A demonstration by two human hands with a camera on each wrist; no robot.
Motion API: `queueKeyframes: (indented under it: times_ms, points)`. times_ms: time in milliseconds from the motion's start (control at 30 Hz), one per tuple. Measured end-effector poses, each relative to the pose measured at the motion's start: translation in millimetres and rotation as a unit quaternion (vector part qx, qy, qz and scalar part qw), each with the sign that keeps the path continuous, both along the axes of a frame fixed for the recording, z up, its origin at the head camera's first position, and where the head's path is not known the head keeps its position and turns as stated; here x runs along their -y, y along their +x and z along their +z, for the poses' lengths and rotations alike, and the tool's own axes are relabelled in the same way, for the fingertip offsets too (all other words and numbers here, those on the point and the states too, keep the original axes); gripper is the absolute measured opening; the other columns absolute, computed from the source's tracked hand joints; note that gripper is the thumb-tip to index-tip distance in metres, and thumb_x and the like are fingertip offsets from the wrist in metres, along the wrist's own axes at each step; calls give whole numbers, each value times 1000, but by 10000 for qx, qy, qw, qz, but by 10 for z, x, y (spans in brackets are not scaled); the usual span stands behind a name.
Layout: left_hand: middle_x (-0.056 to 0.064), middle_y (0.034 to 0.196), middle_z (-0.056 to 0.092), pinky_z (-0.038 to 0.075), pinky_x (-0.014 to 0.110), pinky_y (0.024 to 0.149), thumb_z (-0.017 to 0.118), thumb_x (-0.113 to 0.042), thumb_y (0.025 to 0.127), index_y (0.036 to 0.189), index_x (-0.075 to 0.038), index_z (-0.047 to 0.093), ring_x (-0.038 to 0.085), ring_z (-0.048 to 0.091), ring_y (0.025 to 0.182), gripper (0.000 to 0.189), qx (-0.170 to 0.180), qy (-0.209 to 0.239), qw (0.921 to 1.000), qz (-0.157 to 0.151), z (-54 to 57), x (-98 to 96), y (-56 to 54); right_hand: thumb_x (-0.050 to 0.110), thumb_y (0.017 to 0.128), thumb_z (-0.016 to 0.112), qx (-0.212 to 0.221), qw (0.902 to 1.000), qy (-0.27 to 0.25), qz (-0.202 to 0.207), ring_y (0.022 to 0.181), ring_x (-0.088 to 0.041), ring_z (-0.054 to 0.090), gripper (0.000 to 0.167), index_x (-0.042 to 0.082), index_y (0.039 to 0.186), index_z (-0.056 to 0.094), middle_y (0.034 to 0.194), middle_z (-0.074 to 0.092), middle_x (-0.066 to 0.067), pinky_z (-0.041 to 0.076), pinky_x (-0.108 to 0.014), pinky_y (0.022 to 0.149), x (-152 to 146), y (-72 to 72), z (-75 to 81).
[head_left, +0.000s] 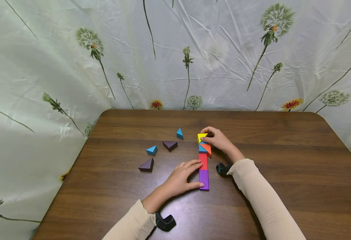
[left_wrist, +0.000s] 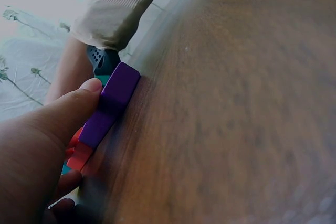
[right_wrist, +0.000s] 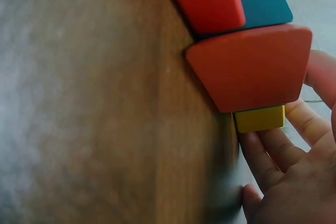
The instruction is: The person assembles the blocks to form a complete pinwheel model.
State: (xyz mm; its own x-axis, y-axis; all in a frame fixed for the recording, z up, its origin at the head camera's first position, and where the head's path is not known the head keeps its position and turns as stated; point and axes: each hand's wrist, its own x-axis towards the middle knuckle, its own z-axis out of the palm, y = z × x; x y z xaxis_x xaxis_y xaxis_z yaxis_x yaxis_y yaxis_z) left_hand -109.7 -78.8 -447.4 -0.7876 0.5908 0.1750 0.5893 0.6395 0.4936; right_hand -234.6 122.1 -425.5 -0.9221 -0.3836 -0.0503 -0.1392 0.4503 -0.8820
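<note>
A row of blocks lies on the brown table (head_left: pixel 283 150): a yellow triangle (head_left: pixel 201 136) at the far end, then a blue triangle (head_left: pixel 201 149) beside an orange piece (head_left: pixel 207 148), a red square (head_left: pixel 203 161) and a purple block (head_left: pixel 204 179). My left hand (head_left: pixel 197 173) lies flat against the row's left side, thumb (left_wrist: pixel 79 103) on the purple block (left_wrist: pixel 113 103) and fingertips at the red square. My right hand (head_left: pixel 206 136) pinches the yellow triangle (right_wrist: pixel 260 119) at the tip of the orange piece (right_wrist: pixel 252 66).
Loose pieces lie left of the row: a blue triangle (head_left: pixel 179 133), a dark purple triangle (head_left: pixel 170 145), another blue one (head_left: pixel 152 150) and another dark purple one (head_left: pixel 147 165). A flowered sheet (head_left: pixel 175 60) hangs behind and around the table.
</note>
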Motion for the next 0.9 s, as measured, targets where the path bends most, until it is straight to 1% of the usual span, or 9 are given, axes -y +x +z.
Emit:
queueKeyframes:
  times_ms: [233,400,633,733,767,900]
  points:
    - [-4,136,39,34,38,92,59,-53,79,132,-15,46,17,42,113,66,-50,22,10000,-10,1,0,6,20,86,61,9,10000,-55,64,94,-27,49,31,2,110,55,104,55,-13,41,-35,78,-3,16,7]
    - [-4,136,39,34,37,92,59,-53,79,132,-15,47,17,42,113,66,-58,30,10000,-11,-7,0,5,20,85,62,-23,9999,-93,82,93,-27,49,31,2,110,55,103,55,-13,40,-36,78,-4,26,20]
    - [-5,137,38,34,37,92,58,-54,80,133,-16,46,17,42,113,66,-56,16,10000,-2,-10,5,7,21,85,61,-64,9998,-46,157,92,-26,49,31,4,111,54,104,55,-12,41,-35,77,-5,40,22]
    - [-5,137,38,34,37,92,57,-54,80,133,-16,45,16,41,113,66,-41,0,10000,-14,-11,4,7,20,86,61,-54,9998,-177,88,99,-29,49,35,2,114,53,110,54,-14,41,-39,81,-7,32,9]
    - [-5,137,38,34,37,92,57,-55,80,133,-16,45,16,41,114,66,-39,-3,10000,-17,-11,4,7,18,86,60,-38,9997,-248,56,102,-31,48,36,0,116,51,113,52,-17,40,-41,83,2,57,53]
    - [-6,137,37,33,37,93,55,-55,81,133,-17,45,17,41,114,66,-38,-23,10000,-38,-10,2,2,21,88,58,-188,9991,-340,-164,114,-33,42,43,0,123,46,123,47,-18,35,-48,90,-4,104,101]
